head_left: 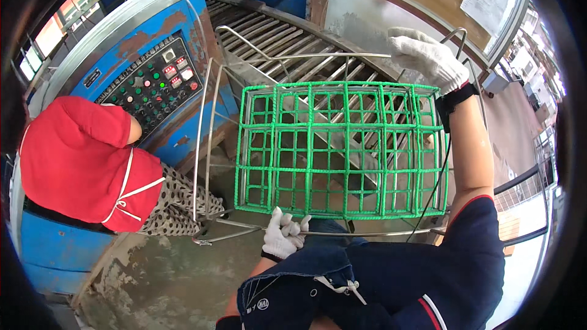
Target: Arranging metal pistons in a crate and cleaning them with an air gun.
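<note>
The left hand, in a white glove, curls its fingers around the near bottom bar of a metal wire frame, gripping it just under the lower edge of a green grid rack. The right hand, also gloved, is clenched over the frame's far top bar at about 1 o'clock from the rack's middle, beside the rack's upper right corner. The green grid rack lies between the two hands, resting inside the wire frame; the left hand sits at its 7 o'clock edge, the right at its 1 o'clock corner. The rack's square cells show only the frame and the roller conveyor behind them; whether anything sits in them, I cannot tell. At 9 o'clock a person in a red top bends beside a blue machine, whose control panel carries red and green buttons.
</note>
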A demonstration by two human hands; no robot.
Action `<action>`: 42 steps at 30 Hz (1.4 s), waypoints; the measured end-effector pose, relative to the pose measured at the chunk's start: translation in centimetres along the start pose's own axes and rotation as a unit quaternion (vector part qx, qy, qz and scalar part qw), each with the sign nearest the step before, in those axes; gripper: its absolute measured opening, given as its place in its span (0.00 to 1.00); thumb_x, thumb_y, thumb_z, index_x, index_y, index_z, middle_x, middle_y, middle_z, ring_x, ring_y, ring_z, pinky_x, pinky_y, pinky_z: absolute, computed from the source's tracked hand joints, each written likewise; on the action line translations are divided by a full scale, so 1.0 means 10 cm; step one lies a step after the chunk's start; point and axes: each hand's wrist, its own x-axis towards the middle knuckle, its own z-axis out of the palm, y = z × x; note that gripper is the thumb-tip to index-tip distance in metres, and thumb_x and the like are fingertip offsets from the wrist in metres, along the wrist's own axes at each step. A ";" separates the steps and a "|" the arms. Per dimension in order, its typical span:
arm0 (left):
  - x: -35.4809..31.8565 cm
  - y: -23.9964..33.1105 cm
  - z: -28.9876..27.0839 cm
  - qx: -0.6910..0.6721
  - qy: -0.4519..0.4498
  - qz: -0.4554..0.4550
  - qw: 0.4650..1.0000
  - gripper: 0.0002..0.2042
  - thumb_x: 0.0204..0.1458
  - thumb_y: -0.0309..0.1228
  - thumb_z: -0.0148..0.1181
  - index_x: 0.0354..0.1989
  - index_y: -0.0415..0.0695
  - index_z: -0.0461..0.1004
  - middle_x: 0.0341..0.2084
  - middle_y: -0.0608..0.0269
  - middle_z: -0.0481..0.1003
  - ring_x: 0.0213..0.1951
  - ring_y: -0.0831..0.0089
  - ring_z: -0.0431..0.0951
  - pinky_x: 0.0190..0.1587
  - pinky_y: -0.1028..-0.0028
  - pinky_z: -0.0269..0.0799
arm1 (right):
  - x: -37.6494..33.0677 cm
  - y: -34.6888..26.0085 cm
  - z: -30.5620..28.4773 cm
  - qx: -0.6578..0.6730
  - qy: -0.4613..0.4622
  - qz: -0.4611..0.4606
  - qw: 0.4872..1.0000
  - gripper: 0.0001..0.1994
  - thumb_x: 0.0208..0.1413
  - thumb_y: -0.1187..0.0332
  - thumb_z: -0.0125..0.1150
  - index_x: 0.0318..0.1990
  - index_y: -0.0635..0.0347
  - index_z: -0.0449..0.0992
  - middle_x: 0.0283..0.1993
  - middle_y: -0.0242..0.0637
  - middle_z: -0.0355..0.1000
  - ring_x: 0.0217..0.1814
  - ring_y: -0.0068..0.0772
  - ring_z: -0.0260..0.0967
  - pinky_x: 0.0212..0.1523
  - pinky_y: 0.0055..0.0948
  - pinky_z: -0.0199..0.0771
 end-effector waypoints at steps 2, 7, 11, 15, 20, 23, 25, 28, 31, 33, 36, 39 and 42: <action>0.00 -0.04 -0.03 -0.008 0.028 0.011 0.999 0.25 0.65 0.51 0.52 0.18 0.49 0.61 0.10 0.70 0.47 0.14 0.73 0.57 0.50 0.55 0.81 | -0.09 0.03 0.13 -0.056 -0.018 0.041 0.997 0.30 0.58 0.57 0.66 0.62 0.66 0.70 0.54 0.36 0.76 0.51 0.28 0.73 0.55 0.27 0.73; -0.10 -0.02 0.15 -0.008 -0.070 -0.005 0.998 0.23 0.65 0.49 0.53 0.20 0.50 0.61 0.08 0.73 0.50 0.15 0.75 0.60 0.52 0.58 0.79 | -0.47 0.19 0.18 -0.418 -0.271 0.134 0.856 0.24 0.55 0.58 0.66 0.54 0.65 0.78 0.56 0.48 0.76 0.60 0.39 0.73 0.62 0.36 0.71; -0.02 -0.01 0.25 0.019 -0.281 -0.002 0.960 0.27 0.69 0.51 0.40 0.16 0.54 0.57 0.07 0.74 0.48 0.15 0.74 0.60 0.62 0.54 0.69 | -0.93 0.03 -0.41 -0.460 -0.311 -0.179 0.813 0.16 0.51 0.62 0.73 0.47 0.55 0.84 0.48 0.45 0.79 0.45 0.40 0.80 0.44 0.35 0.83; -0.12 -0.08 0.55 0.009 -0.289 -0.003 0.957 0.27 0.69 0.51 0.41 0.16 0.52 0.55 0.09 0.74 0.49 0.14 0.73 0.53 0.67 0.49 0.60 | -1.80 -0.59 -0.25 -0.486 -0.360 -0.342 0.719 0.11 0.54 0.62 0.70 0.43 0.55 0.85 0.44 0.52 0.79 0.42 0.41 0.81 0.41 0.35 0.83; -0.38 -0.25 0.86 0.071 -0.250 -0.011 0.965 0.27 0.68 0.52 0.44 0.17 0.51 0.55 0.12 0.73 0.50 0.14 0.73 0.51 0.69 0.49 0.61 | -2.67 -0.79 -0.20 -0.521 -0.157 0.378 0.749 0.16 0.47 0.61 0.75 0.41 0.61 0.85 0.34 0.41 0.82 0.31 0.32 0.81 0.34 0.25 0.81; -0.31 -0.30 0.78 0.087 -0.278 -0.022 0.956 0.27 0.66 0.53 0.46 0.16 0.51 0.54 0.13 0.73 0.51 0.15 0.75 0.53 0.69 0.50 0.61 | -3.25 -0.96 -1.19 -0.264 0.023 0.538 0.800 0.14 0.50 0.61 0.72 0.39 0.63 0.84 0.30 0.46 0.81 0.30 0.32 0.82 0.32 0.26 0.82; -0.33 -0.33 0.75 0.119 -0.333 0.020 0.935 0.28 0.67 0.52 0.45 0.16 0.51 0.54 0.13 0.73 0.51 0.15 0.75 0.53 0.70 0.50 0.59 | -3.47 -1.05 -1.78 -0.485 -0.193 0.338 0.783 0.12 0.52 0.67 0.69 0.37 0.69 0.83 0.30 0.51 0.81 0.31 0.37 0.82 0.31 0.28 0.83; -0.29 -0.34 0.73 0.102 -0.384 0.050 0.916 0.28 0.69 0.49 0.41 0.15 0.49 0.58 0.10 0.73 0.53 0.15 0.74 0.57 0.71 0.50 0.54 | -3.36 -0.95 -1.18 -0.271 0.118 0.525 0.798 0.11 0.52 0.72 0.68 0.39 0.73 0.82 0.33 0.55 0.80 0.33 0.41 0.83 0.31 0.33 0.85; -0.18 -0.29 0.71 0.084 -0.427 0.024 0.900 0.27 0.71 0.46 0.39 0.17 0.48 0.61 0.09 0.70 0.54 0.16 0.70 0.65 0.74 0.49 0.49 | -3.50 -0.13 -0.98 -0.404 -0.146 0.484 0.762 0.25 0.44 0.52 0.76 0.49 0.54 0.84 0.43 0.38 0.83 0.40 0.26 0.80 0.39 0.24 0.79; -0.32 -0.35 0.85 0.088 -0.256 0.052 0.961 0.30 0.70 0.51 0.36 0.15 0.49 0.59 0.07 0.71 0.51 0.13 0.70 0.62 0.72 0.51 0.54 | -3.21 0.18 -0.70 -0.338 -0.331 0.495 0.729 0.31 0.47 0.48 0.76 0.58 0.49 0.79 0.51 0.34 0.81 0.45 0.25 0.77 0.46 0.24 0.76; -0.15 -0.19 0.68 0.086 -0.331 0.028 0.939 0.28 0.71 0.47 0.38 0.18 0.45 0.66 0.07 0.70 0.53 0.17 0.69 0.68 0.72 0.51 0.57 | -3.14 0.43 -0.79 -0.278 -0.302 0.540 0.735 0.33 0.46 0.47 0.76 0.58 0.53 0.79 0.51 0.34 0.81 0.47 0.28 0.78 0.45 0.27 0.76; -0.06 -0.15 0.61 0.086 -0.362 0.006 0.928 0.26 0.70 0.44 0.44 0.22 0.42 0.75 0.07 0.72 0.51 0.16 0.74 0.62 0.72 0.52 0.59 | -3.35 1.00 -0.99 -0.178 -0.347 0.556 0.734 0.39 0.41 0.39 0.74 0.60 0.51 0.77 0.57 0.36 0.78 0.54 0.35 0.76 0.52 0.32 0.74; -0.09 -0.12 0.60 0.110 -0.335 0.043 0.935 0.25 0.70 0.44 0.44 0.20 0.44 0.70 0.07 0.72 0.48 0.15 0.76 0.58 0.74 0.53 0.55 | -3.42 1.10 -0.33 -0.274 -0.505 0.508 0.642 0.41 0.50 0.46 0.68 0.68 0.59 0.65 0.61 0.51 0.73 0.56 0.43 0.75 0.59 0.34 0.75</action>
